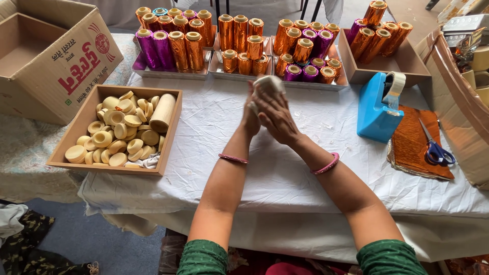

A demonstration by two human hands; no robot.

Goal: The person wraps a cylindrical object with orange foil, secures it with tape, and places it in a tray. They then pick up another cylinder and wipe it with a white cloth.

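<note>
- Step in hand, as judged: a pale wooden cylinder [268,84] is being turned or rubbed between both palms above the white tablecloth [214,132]. To do this well, the palms should press evenly from opposite sides and keep the piece upright, clear of the trays behind it.
- Right hand [277,116]: fingers curved around the near side of the cylinder, grasping it; the palm covers its lower half.
- Left hand [250,114]: mostly hidden behind the right hand, pressed against the far-left side of the same piece. How far its fingers curl cannot be told.
- The cylinder sits at the centre of the table, just in front of the metal trays [170,72] of orange and purple foil-wrapped rolls [239,33].
- At left, a wooden box [76,133] holds bare wooden caps [114,137] and one bare tube [163,112], well apart from the hands.
- At right, a blue tape dispenser [377,109], a stack of orange foil sheets [415,137] and scissors [437,150] lie near but untouched.
</note>
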